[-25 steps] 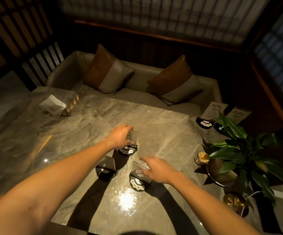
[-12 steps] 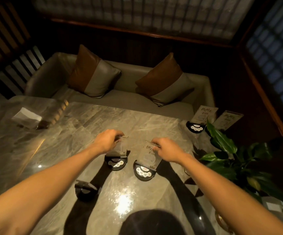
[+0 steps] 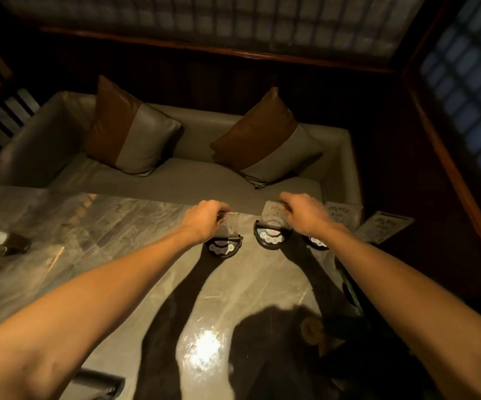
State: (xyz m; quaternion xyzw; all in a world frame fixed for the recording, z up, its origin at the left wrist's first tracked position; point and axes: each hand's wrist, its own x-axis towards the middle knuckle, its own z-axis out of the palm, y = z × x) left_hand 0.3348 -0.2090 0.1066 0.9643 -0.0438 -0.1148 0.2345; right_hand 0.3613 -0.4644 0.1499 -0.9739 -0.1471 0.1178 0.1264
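Two small sign stands, each a clear card on a round black base, sit near the far edge of a grey marble table (image 3: 124, 255). My left hand (image 3: 204, 220) pinches the top of the left stand (image 3: 224, 246). My right hand (image 3: 302, 215) grips the top of the right stand (image 3: 272, 236). Both bases rest on the tabletop, a hand's width apart. Two more sign stands are further right: one (image 3: 340, 217) partly behind my right wrist, the other (image 3: 386, 226) at the table's corner.
A grey sofa (image 3: 193, 174) with two brown-and-grey cushions (image 3: 129, 131) runs behind the table. A dark tissue holder (image 3: 14, 246) lies at the left. Another dark stand (image 3: 98, 385) sits at the near edge under my left arm. Dark wood walls close in on the right.
Both hands have carried their sign stands away from me, toward the table's far edge and to the right. The third stand stayed behind near the front edge. The view has tilted down.
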